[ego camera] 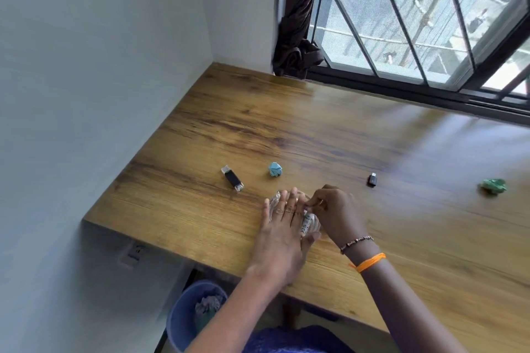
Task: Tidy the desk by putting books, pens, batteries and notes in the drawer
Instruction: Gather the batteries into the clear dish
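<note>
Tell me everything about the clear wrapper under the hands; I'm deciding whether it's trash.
The clear wrapper looks like thin crinkled plastic, see-through, with a white printed label showing at its right side. It lies on the wooden desk near the front edge. The left hand rests flat across it with straight fingers, while the right hand pinches its top edge. Most of it is hidden.

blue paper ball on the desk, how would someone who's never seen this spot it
Start at the wooden desk under the window. Just beyond the two hands lies the blue paper ball, right of a black USB stick. It is pale blue; the other paper ball, far right, is green.
</note>
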